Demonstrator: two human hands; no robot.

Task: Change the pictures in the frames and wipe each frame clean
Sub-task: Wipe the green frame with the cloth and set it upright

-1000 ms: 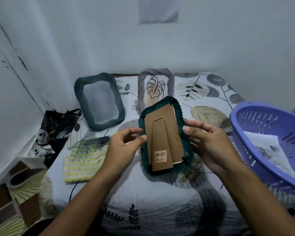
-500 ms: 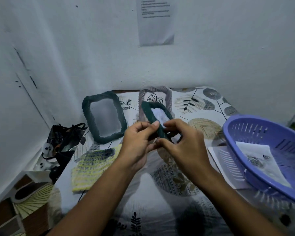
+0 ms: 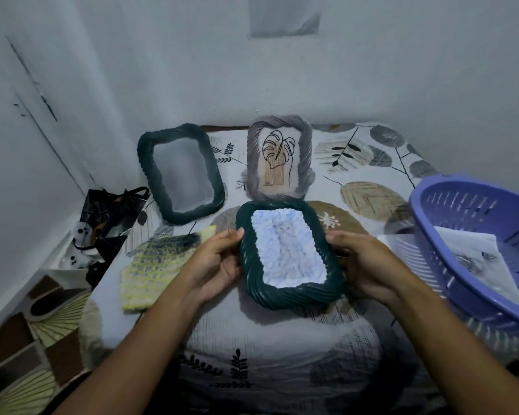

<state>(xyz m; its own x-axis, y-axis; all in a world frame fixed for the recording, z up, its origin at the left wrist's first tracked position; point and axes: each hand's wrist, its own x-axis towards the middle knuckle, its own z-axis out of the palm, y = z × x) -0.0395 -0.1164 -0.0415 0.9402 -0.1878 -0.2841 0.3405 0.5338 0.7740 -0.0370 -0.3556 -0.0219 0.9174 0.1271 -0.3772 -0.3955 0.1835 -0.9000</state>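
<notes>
**Two-hand edge grip on green frame**

Both hands are clasping the green frame (image 3: 288, 253) above the bed (image 3: 276, 339): left hand (image 3: 216, 265) and right hand (image 3: 363, 265) pinching opposite long rims, face up. Likely light, rigid, with a fragile pane; ribbed rims are offering the safest hold.

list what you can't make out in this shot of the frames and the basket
All in the head view:
- Picture in the held green frame: washed out by glare, subject unreadable.
- Back of that frame: faces away from the camera.
- Left hand and right hand: fingers behind the frame are hidden.
- Other green frame: the glass shows only grey.
- Purple basket: cut off by the right edge; print on the paper inside is too small.
</notes>
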